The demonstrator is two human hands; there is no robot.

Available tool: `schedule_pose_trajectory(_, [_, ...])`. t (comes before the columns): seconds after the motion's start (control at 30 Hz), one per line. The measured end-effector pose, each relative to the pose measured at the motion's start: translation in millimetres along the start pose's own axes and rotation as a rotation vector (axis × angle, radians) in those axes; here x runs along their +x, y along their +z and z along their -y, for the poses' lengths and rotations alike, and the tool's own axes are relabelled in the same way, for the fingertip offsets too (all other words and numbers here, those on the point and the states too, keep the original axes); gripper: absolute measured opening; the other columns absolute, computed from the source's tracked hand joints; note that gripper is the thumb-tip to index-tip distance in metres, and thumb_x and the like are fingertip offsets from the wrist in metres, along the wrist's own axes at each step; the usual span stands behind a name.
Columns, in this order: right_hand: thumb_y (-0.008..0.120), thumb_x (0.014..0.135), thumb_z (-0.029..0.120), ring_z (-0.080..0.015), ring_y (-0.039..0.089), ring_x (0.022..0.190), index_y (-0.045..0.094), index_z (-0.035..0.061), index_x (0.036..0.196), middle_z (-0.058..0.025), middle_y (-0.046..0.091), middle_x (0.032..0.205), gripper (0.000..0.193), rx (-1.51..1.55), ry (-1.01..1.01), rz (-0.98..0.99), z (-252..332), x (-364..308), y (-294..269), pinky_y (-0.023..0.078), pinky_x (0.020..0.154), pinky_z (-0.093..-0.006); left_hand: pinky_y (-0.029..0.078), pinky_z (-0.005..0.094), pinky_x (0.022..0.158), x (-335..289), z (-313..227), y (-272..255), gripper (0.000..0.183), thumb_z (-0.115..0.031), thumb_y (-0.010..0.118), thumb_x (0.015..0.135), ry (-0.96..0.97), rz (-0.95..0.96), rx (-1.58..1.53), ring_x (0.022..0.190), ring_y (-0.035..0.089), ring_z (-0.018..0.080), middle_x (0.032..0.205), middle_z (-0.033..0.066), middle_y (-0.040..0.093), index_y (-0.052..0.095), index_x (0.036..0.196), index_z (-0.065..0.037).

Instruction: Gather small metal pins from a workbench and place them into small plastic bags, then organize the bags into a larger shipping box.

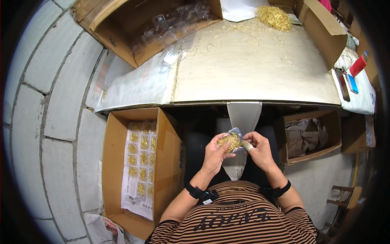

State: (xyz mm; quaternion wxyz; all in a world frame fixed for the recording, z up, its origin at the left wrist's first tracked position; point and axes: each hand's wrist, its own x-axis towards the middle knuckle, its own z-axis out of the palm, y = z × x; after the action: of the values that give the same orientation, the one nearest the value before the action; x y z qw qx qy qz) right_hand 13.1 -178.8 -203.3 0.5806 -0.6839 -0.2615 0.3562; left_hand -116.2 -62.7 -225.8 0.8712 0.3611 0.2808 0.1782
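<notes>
In front of my body, my left hand (215, 153) holds a small clear plastic box (236, 132) filled with thin gold-coloured metal pieces (230, 143). Its thumb lies over the pieces. At the box's right edge is my right hand (260, 149), fingers bent and pinched against the rim, with a pale wrap around one digit. The exact kind of the metal pieces is too small to tell. Beyond, on the table, sits a loose heap of similar gold pieces (274, 18).
A cardboard box (159, 171) at my left holds rows of filled clear boxes (143, 156). Empty clear boxes (162, 24) lie in another carton (115, 36) on the table (252, 69). A carton with brown paper (304, 136) stands right. A red cylinder (358, 66) lies far right.
</notes>
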Motion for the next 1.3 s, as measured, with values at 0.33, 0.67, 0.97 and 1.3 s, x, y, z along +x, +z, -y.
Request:
schedule_pose_trajectory(0.33, [0.060, 0.082, 0.002, -0.0299, 0.063, 0.080, 0.064, 0.0012, 0.097, -0.0156, 0.063, 0.090, 0.015, -0.445, -0.556, 0.033, 74, 69, 24, 0.050, 0.071, -0.0320, 0.058, 0.0249, 0.057, -15, 0, -65, 0.032, -0.007, 0.062, 0.087, -0.010, -0.208, 0.017, 0.083, 0.066, 0.0161, 0.101, 0.0100, 0.062, 0.050, 0.116, 0.000])
schedule_pose_trajectory(0.67, [0.047, 0.091, 0.033, -0.0306, 0.029, 0.136, 0.047, 0.0232, 0.132, -0.0060, 0.039, 0.143, 0.042, -1.353, -0.850, 0.376, 78, 237, 124, 0.026, 0.106, -0.0558, 0.059, 0.0272, 0.056, -17, -22, -85, 0.026, -0.006, 0.060, 0.087, 0.083, -0.284, -0.017, 0.082, 0.067, 0.0185, 0.097, 0.0111, 0.064, 0.054, 0.111, -0.001])
schedule_pose_trajectory(0.97, [0.044, 0.086, 0.000, -0.0306, 0.042, 0.129, 0.050, 0.0078, 0.131, -0.0121, 0.047, 0.138, 0.046, -0.885, -0.480, 0.442, 82, 194, -11, 0.033, 0.107, -0.0324, 0.059, 0.0293, 0.058, 10, 29, -94, 0.027, -0.014, 0.060, 0.090, -0.256, -0.214, 0.021, 0.082, 0.067, 0.0177, 0.099, 0.0110, 0.064, 0.054, 0.112, -0.001])
schedule_pose_trajectory(1.3, [0.054, 0.087, 0.010, -0.0312, 0.034, 0.134, 0.051, 0.0059, 0.127, -0.0134, 0.042, 0.140, 0.041, -0.962, -0.641, 0.137, 43, 127, -13, 0.027, 0.110, -0.0455, 0.059, 0.0343, 0.062, 64, 77, -54, 0.040, -0.036, 0.035, 0.100, -0.446, -0.010, 0.051, 0.088, 0.067, 0.0236, 0.105, 0.0123, 0.064, 0.050, 0.119, -0.003])
